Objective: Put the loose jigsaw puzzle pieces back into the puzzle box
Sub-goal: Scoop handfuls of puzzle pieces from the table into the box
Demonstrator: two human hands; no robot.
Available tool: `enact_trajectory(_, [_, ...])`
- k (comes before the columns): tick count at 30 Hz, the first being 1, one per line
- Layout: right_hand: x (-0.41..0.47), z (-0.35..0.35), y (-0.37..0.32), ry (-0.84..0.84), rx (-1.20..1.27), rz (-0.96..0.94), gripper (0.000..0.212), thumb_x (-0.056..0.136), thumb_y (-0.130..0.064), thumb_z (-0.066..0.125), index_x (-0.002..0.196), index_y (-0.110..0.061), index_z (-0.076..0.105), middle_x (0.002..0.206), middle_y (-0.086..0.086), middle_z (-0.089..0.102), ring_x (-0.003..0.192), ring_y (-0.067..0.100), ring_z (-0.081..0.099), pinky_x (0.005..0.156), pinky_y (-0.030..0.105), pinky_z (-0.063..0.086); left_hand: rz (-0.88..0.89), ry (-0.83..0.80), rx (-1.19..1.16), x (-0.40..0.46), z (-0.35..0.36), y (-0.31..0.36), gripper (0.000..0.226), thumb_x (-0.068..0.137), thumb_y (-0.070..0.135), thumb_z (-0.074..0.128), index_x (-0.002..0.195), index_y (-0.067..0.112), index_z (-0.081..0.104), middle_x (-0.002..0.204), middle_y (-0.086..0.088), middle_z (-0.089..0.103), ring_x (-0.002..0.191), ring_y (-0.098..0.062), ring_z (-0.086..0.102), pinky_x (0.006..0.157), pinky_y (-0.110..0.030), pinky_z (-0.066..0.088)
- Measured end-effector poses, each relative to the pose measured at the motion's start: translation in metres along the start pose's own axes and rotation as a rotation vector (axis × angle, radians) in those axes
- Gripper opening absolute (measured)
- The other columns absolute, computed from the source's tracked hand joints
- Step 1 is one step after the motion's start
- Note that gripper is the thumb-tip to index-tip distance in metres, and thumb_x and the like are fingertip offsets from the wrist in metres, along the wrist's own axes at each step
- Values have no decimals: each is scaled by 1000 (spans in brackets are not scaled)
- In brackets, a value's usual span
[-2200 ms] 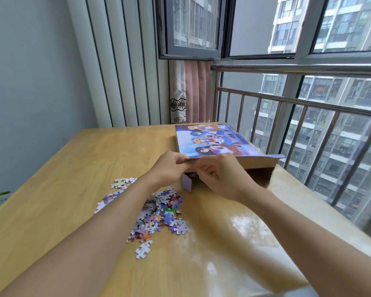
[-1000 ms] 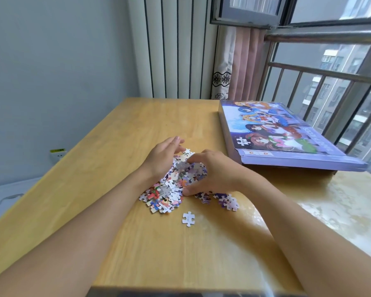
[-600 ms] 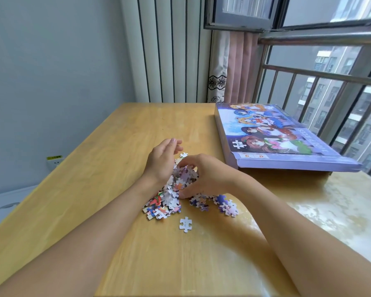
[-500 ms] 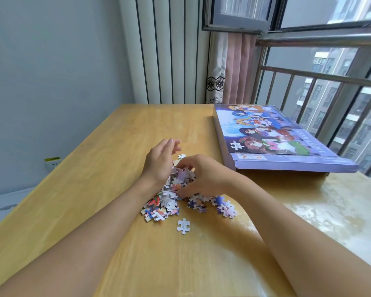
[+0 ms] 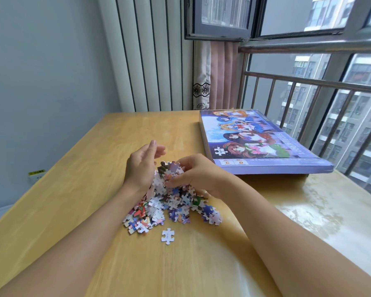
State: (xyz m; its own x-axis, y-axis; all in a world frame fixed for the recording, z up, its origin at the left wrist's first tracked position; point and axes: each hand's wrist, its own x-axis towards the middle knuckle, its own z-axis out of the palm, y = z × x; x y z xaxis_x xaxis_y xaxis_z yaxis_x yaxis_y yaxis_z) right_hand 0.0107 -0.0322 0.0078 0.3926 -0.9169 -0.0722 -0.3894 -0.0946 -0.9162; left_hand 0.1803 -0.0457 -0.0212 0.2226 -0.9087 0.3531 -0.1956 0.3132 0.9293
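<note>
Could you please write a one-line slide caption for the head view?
Both hands, left hand and right hand, scoop a pile of puzzle pieces beside the puzzle box on a wooden table.

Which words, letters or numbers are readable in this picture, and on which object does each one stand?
"C" and "D": orange squares on the purple cardboard puzzle box, front edge.
"100 PIECES": probably, sideways on the lid's right part.
Other print on the box: blurred.
Yellow label on the white wall socket: too small.
</note>
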Motion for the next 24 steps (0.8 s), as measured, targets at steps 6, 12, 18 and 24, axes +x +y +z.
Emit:
enact_trajectory(6, [2,1,-3,18,537,21,22,85,1,75,107,2,71,94,8,75,88,16,71,75,29,57,139,-240,7,-10,-6,12,26,100,33,57,101,13,73,93,-3,76,91,-20,71,84,-30,55])
enact_trajectory(12, [2,6,-4,6,727,90,6,90,6,68,95,3,68,94,12,71,91,24,72,86,30,60,149,-165,103,-9,-4,7,5,94,23,67,96,27,71,81,8,75,80,-10,71,77,-29,58])
enact_trajectory(18, [-2,10,-5,31,792,106,25,90,0,71,113,8,68,104,14,73,100,27,73,74,23,59,68,-149,-1,-11,-5,10,7,91,25,71,97,24,75,86,1,77,81,-14,74,78,-37,62])
enact_trajectory(24, [-20,16,-6,46,815,149,23,88,-1,73,108,10,69,111,18,70,92,24,72,77,26,61,19,-92,29,-12,-17,16,26,102,35,54,99,23,77,87,-7,74,78,-18,67,68,-39,57])
